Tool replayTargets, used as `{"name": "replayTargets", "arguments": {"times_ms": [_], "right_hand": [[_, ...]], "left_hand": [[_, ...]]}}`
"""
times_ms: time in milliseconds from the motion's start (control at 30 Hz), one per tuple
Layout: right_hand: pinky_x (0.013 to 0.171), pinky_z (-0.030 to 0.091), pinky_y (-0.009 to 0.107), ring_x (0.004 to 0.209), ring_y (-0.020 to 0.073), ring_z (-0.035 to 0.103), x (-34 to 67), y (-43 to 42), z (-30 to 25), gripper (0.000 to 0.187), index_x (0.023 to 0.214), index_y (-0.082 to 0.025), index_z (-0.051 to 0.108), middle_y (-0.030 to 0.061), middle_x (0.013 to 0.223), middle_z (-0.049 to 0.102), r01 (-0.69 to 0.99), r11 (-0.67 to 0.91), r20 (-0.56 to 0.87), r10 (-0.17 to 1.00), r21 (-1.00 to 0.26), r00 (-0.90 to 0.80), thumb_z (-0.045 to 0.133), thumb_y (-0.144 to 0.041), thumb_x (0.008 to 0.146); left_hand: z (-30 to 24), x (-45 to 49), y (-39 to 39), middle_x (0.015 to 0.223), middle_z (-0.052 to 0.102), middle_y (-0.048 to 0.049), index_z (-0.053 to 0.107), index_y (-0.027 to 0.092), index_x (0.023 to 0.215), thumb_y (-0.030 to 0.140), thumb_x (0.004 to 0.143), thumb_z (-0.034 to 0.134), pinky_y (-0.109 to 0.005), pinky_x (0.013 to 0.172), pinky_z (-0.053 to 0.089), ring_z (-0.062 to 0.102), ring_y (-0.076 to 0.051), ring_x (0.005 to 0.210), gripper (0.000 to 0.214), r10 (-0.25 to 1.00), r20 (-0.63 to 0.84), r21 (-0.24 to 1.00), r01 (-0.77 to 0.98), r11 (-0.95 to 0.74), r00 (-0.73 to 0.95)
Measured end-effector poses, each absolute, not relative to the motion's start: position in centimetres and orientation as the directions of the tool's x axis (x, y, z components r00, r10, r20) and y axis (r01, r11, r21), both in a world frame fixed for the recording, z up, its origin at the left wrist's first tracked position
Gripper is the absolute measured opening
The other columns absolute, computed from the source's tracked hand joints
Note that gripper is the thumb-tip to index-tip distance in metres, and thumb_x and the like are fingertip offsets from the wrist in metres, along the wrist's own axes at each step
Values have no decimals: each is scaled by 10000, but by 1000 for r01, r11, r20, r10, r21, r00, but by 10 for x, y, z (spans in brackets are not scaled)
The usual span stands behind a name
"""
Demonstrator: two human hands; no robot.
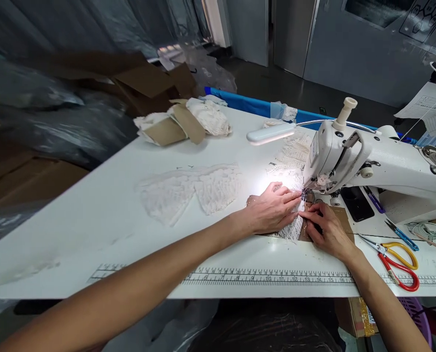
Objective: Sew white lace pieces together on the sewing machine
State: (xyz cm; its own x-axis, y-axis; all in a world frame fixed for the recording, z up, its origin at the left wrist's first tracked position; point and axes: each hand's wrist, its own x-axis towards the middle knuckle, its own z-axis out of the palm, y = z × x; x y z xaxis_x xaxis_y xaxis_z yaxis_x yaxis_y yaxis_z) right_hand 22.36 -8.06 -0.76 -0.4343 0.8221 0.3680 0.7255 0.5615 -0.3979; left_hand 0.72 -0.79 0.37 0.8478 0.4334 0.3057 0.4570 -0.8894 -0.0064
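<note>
A white sewing machine [324, 151] stands on the right of the table, its lamp lighting the needle area. Beneath the presser foot [306, 193] lies white lacy fabric [291, 230]. My left hand [274, 208] rests flat on this fabric, fingers stretched toward the foot. On the near right side of the foot, my right hand [324, 225] is closed, with thumb and forefinger pinching the fabric's edge. A separate white ruffled piece [218, 188] lies spread to the left of my left hand.
Red-and-yellow-handled scissors [399, 261], blue thread snips [403, 234] and a black phone [357, 203] lie at the right. A printed ruler [262, 277] runs along the table's front edge. A bundle of white fabric [207, 117] sits at the back, with cardboard boxes [144, 80] beyond.
</note>
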Motion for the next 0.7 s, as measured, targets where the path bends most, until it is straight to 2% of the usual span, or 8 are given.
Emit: {"name": "replayTargets", "arguments": {"times_ms": [200,367,533,600,700], "right_hand": [[878,550,399,986,222,590,224,-81,-7,355,1202,-243,681,93,1041,578,732,544,344,836,-411,-428,485,-160,917],[900,543,400,1002,220,584,225,-81,-8,380,1217,-254,682,90,1048,572,727,536,324,843,-429,-430,498,-143,904],[891,548,407,992,220,585,224,-81,-7,385,1213,-271,690,88,1051,572,724,523,318,851,-450,-418,506,-136,903],[897,547,403,998,219,582,224,-81,-6,390,1222,-279,686,85,1054,572,726,521,307,853,-449,-423,518,-137,900],[895,546,402,997,220,577,224,-81,-5,394,1230,-277,681,86,1049,572,726,528,304,849,-442,-433,520,-135,900]], "left_hand": [[6,8,-10,1278,651,-127,634,149,1089,293,998,364,-463,938,423,611,-256,1000,319,450,311,16,469,-883,837],[6,7,-8,1299,650,-117,645,162,1100,290,985,387,-549,1025,384,611,-268,1054,310,459,293,80,457,-886,839],[8,4,-2,1338,632,-123,615,169,1206,297,995,404,-636,1072,325,605,-286,1140,325,445,250,150,420,-895,860],[7,4,-2,1347,623,-133,607,168,1223,293,1003,397,-647,1061,333,609,-289,1145,329,438,239,148,413,-899,867],[5,6,-5,1370,600,-151,620,154,1194,275,1009,390,-663,1056,341,605,-299,1155,320,443,250,80,437,-896,861]]}}
